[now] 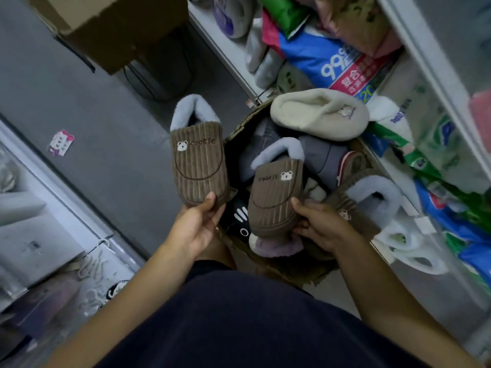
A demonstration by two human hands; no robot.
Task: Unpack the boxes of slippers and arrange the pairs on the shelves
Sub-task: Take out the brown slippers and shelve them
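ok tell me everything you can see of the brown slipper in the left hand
The brown slipper has a ribbed, corduroy-looking upper, a fluffy pale blue-grey collar and lining, a white bear face with the word cookie stitched beside it, and a dark curved seam across the toe. It is held upper side up, toe toward the person, heel opening away, over the grey floor left of the cardboard box. The left hand grips its toe end, thumb on top; nothing else visibly touches it.
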